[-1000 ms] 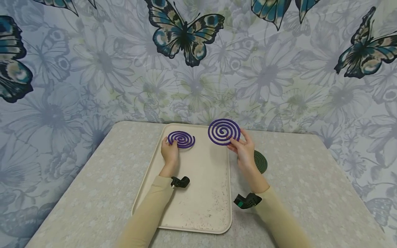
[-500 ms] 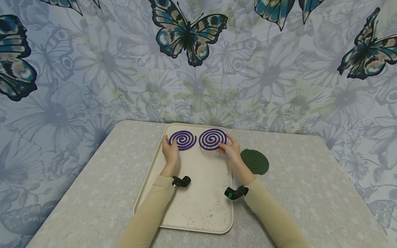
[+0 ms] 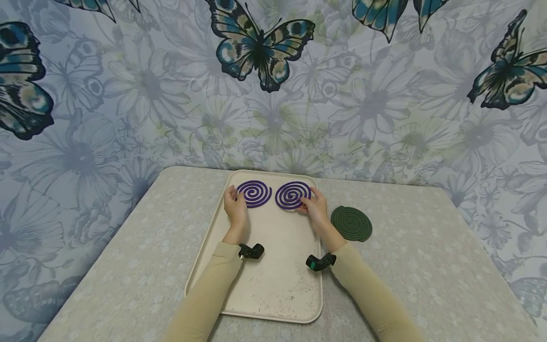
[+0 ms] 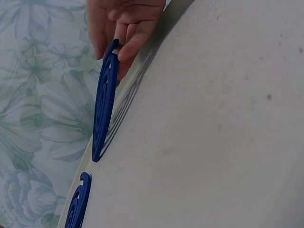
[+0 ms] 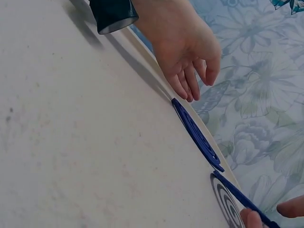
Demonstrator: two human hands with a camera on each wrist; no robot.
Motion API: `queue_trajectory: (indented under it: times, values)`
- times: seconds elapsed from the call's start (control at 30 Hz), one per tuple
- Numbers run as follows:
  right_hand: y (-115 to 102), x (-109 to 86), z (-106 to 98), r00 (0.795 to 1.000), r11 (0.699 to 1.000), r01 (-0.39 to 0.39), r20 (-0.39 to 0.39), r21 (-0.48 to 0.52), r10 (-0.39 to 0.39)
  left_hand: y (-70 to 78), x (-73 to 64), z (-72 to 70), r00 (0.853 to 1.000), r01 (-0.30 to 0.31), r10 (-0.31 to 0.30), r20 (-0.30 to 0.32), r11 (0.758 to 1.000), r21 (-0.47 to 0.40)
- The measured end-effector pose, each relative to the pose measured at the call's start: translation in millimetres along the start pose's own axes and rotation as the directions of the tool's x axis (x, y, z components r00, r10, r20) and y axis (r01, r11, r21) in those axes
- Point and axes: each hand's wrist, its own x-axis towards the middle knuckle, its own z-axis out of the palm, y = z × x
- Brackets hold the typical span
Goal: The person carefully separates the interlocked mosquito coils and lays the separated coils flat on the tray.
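Observation:
Two purple mosquito coils are over the far end of a cream tray point(image 3: 265, 270). My left hand point(image 3: 235, 209) pinches the left mosquito coil point(image 3: 252, 192) at its outer edge. That coil is tilted, and its shadow falls on the tray in the left wrist view. In the right wrist view, the right mosquito coil point(image 5: 194, 130) lies near the tray's far rim. My right hand point(image 5: 187, 52) is just off its outer edge, fingers loosely extended and pointing down. From the head view, its fingertips overlap the coil's right side.
A dark green mosquito coil point(image 3: 352, 223) lies on the table point(image 3: 410, 266), right of the tray and beside my right forearm. The wall behind the table has a butterfly and flower cloth point(image 3: 273, 128). Dark specks mark the tray's near end.
My right hand has brought its mosquito coil down and left onto the tray beside the other, and its fingers have loosened. My left hand has barely moved. The green coil is now fully visible.

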Motion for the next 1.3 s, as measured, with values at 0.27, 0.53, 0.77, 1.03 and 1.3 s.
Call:
queue_trajectory:
  times: [0.27,0.53,0.77,1.03,1.3]
  values:
    - [-4,-2.1,0,1.0,0.993,-0.011,-0.03,-0.12,0.007,-0.2,-0.6,0.2,1.0,-0.022,0.022,0.016,1.0,-0.013]
    - [-9,-7.2,-13,0.997,0.993,0.029,-0.067,-0.114,-0.037,-0.7,-3.3,5.2,0.996,-0.068,0.069,0.059,0.998,-0.019]
    - [-16,-12.2,-30,0.995,0.998,0.042,-0.089,-0.049,-0.047,3.5,-15.4,17.1,0.988,-0.053,0.056,0.143,0.998,-0.025]
    - [-28,-27.9,-78,0.989,0.98,0.062,-0.122,-0.19,-0.086,19.1,-54.8,49.1,0.97,-0.052,0.05,0.239,0.999,-0.001]
    - [-25,-42.5,-124,0.974,0.936,0.027,-0.2,-0.351,-0.103,7.6,-105.9,90.4,0.905,-0.009,-0.025,0.425,0.997,0.079]
